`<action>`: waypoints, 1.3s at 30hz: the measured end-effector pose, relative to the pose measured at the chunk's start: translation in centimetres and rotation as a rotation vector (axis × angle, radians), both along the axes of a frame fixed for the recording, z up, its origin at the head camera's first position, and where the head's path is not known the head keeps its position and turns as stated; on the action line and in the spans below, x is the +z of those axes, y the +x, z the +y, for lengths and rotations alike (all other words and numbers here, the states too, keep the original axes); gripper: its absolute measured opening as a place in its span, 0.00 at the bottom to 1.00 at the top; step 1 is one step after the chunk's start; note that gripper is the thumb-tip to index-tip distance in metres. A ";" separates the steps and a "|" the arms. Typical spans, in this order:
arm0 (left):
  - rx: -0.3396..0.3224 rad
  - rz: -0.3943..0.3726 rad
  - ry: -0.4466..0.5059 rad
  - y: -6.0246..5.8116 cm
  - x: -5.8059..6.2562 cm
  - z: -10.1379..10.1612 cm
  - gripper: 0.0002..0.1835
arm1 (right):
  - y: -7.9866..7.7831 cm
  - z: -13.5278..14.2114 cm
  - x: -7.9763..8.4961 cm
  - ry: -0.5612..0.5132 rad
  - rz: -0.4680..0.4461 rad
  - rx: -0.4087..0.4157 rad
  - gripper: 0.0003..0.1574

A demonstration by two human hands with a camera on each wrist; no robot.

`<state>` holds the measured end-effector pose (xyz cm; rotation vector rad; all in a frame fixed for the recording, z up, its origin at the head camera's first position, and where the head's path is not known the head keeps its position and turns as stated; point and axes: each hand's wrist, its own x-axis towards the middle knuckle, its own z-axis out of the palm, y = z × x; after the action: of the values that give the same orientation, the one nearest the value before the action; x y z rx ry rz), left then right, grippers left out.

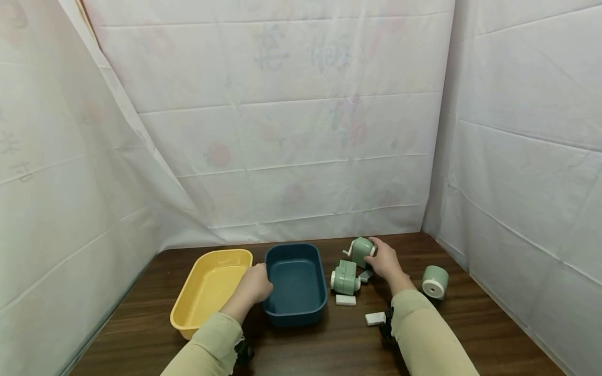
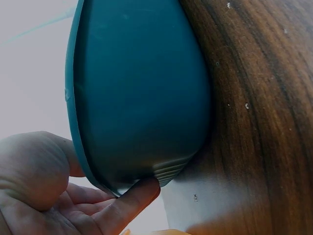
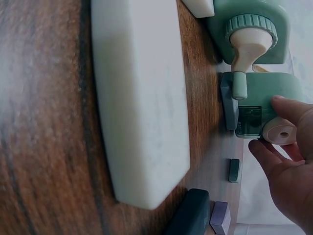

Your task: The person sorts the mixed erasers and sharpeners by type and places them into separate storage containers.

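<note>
At the blue plastic bin (image 1: 295, 287), my left hand (image 1: 253, 286) grips the left rim, its fingers curled over the edge in the left wrist view. My right hand (image 1: 386, 260) holds a green pencil sharpener (image 1: 361, 249) at the back right, thumb on the body and fingers by the white round end in the right wrist view. A white crank sticks out from its other side. Just in front lies a second green pencil sharpener (image 1: 346, 278), its crank (image 3: 244, 54) showing in the right wrist view. A grey-green block (image 1: 365, 275) lies under the held sharpener.
Left of the blue bin stands a yellow bin (image 1: 213, 287). White erasers (image 1: 345, 300) lie in front of the sharpeners; one white eraser (image 3: 142, 107) is close to the right wrist. Another green sharpener (image 1: 435, 279) sits at the far right. White cloth (image 1: 301, 130) hangs around the table.
</note>
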<state>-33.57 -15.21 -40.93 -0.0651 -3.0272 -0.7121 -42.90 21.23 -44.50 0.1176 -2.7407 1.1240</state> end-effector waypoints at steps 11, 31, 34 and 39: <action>-0.002 0.010 0.009 0.0 0.0 0.0 0.19 | 0.2 -0.1 0.2 -0.014 0.034 0.008 0.42; 0.014 0.006 0.021 -0.3 -0.2 0.2 0.19 | 0.3 1.0 1.5 -0.073 0.073 -0.039 0.42; 0.011 0.009 0.019 -0.3 -0.1 0.2 0.19 | 0.3 1.2 1.8 -0.085 0.084 -0.038 0.42; -0.002 0.015 0.020 -0.2 -0.1 0.2 0.18 | 0.3 1.3 2.5 -0.095 0.109 -0.028 0.42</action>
<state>-33.80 -15.04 -41.01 -0.0724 -3.0051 -0.7390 -42.57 22.52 -42.04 0.1232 -2.5808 1.2010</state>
